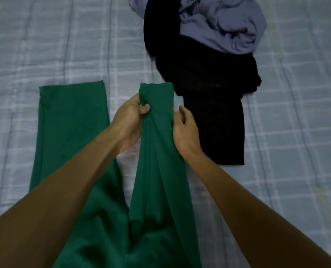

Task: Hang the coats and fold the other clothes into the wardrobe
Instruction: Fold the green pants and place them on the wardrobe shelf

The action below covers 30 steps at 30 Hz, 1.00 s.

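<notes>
Your left hand (pixel 129 120) and right hand (pixel 185 132) clamp the green trousers' (pixel 157 155) raised hem, just beside the black garment (pixel 209 74); bedsheet (pixel 64 45) stretches wide leftward.

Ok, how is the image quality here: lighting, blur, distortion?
Head view: dim, flat, bluish light, no glare; the black garment is crushed to near-featureless dark; the left hand and right hand gripping the green trousers look slightly soft; lines on the bedsheet bow from the wide-angle lens.
</notes>
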Each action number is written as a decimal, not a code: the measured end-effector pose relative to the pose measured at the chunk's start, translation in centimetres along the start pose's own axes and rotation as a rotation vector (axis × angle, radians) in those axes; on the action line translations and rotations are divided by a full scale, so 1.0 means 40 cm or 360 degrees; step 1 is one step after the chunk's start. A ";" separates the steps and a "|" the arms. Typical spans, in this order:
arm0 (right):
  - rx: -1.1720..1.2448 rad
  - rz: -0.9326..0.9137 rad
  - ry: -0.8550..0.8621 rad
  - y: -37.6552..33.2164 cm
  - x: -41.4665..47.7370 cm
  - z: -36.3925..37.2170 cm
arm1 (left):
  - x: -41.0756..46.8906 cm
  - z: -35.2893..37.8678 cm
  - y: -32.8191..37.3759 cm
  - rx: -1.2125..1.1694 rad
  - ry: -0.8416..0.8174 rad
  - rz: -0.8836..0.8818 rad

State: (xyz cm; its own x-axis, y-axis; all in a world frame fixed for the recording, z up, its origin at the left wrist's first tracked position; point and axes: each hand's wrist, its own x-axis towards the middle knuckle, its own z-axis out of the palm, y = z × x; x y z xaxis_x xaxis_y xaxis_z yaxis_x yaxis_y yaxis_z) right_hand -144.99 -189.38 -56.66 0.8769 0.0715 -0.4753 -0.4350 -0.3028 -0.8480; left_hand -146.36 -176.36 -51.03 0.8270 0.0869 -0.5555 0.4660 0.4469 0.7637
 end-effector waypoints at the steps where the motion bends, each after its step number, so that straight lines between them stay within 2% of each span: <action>1: 0.0048 0.0094 -0.0063 -0.013 0.015 0.003 | 0.000 -0.001 0.006 -0.0087 -0.0039 -0.0031; 4: 0.0171 0.0407 -0.0402 -0.042 0.052 -0.009 | 0.011 0.004 0.010 -0.0280 -0.0085 -0.0087; 7: 0.0554 0.0615 -0.0868 -0.062 0.048 -0.041 | 0.023 0.014 0.020 -0.0411 -0.0106 -0.0073; 9: 0.0771 0.0696 -0.0950 -0.066 0.039 -0.050 | 0.033 0.014 0.027 -0.0375 -0.0108 -0.0036; 11: 0.0854 0.0675 -0.0774 -0.069 0.039 -0.053 | 0.050 0.008 0.026 -0.0190 -0.0057 0.0033; 14: 0.1048 0.0415 -0.0126 -0.070 0.083 -0.081 | 0.082 -0.005 0.008 0.0204 0.0241 0.0163; 16: 0.0641 0.0043 0.0313 -0.065 0.113 -0.115 | 0.107 -0.015 -0.013 0.0405 0.0437 0.0281; 17: 0.0370 -0.0118 0.0401 -0.058 0.123 -0.127 | 0.116 -0.019 -0.028 0.0515 0.0484 0.0333; 19: 0.0011 -0.0262 0.0383 -0.042 0.131 -0.134 | 0.118 -0.030 -0.064 0.0883 0.0515 0.0450; 21: -0.0099 -0.0245 0.0324 -0.022 0.123 -0.132 | 0.080 -0.025 -0.098 0.1332 0.0548 0.0670; 22: -0.0095 -0.0239 0.0319 -0.012 0.114 -0.132 | 0.049 -0.017 -0.114 0.1474 0.0549 0.0867; 24: -0.0121 -0.0259 0.0339 0.009 0.086 -0.130 | -0.022 -0.005 -0.159 0.1677 0.0431 0.1164; 25: -0.0172 -0.0255 0.0354 0.023 0.071 -0.130 | -0.056 -0.007 -0.191 0.1807 0.0312 0.1195; 28: -0.0384 -0.0241 0.0381 0.062 0.010 -0.128 | -0.147 -0.040 -0.301 0.2445 -0.0077 0.0959; 30: -0.0601 -0.0305 0.0391 0.091 -0.035 -0.132 | -0.187 -0.073 -0.362 0.2939 -0.0157 0.0686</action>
State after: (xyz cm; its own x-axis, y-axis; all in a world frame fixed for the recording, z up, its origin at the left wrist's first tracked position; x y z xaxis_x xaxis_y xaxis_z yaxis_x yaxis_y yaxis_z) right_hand -146.70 -195.61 -57.83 0.9760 -0.0528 -0.2114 -0.1964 -0.6331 -0.7488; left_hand -160.20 -180.89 -58.91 0.9441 -0.1568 -0.2900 -0.0967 -0.9727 0.2112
